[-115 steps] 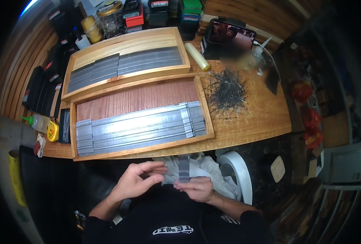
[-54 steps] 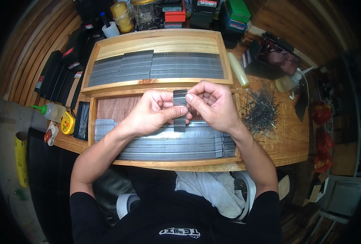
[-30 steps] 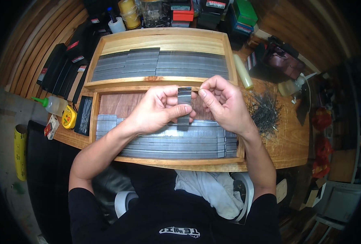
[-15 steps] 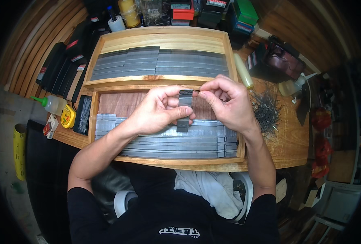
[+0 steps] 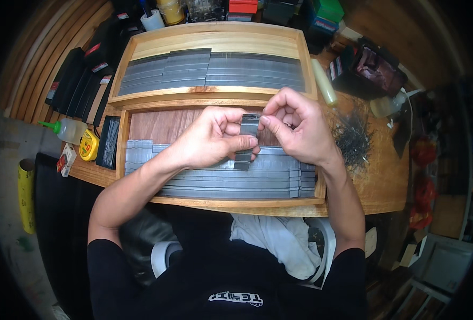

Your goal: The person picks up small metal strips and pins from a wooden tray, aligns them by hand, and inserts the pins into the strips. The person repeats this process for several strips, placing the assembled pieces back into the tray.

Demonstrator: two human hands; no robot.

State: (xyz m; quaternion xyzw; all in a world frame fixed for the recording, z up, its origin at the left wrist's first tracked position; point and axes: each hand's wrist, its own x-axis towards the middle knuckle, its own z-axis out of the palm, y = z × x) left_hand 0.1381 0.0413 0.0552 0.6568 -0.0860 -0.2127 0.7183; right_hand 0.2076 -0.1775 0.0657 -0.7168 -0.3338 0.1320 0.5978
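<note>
The left hand (image 5: 207,141) is clamped on a dark banded strip (image 5: 249,127), thumb across its front and hiding its middle, above the near wooden tray (image 5: 236,204). The right hand (image 5: 296,130) has thumb and forefinger close together by the strip's upper end; I can't tell whether they pinch anything. Forearms cover some grey metal pieces (image 5: 220,181); the tangled dark wires (image 5: 352,141) blur together.
</note>
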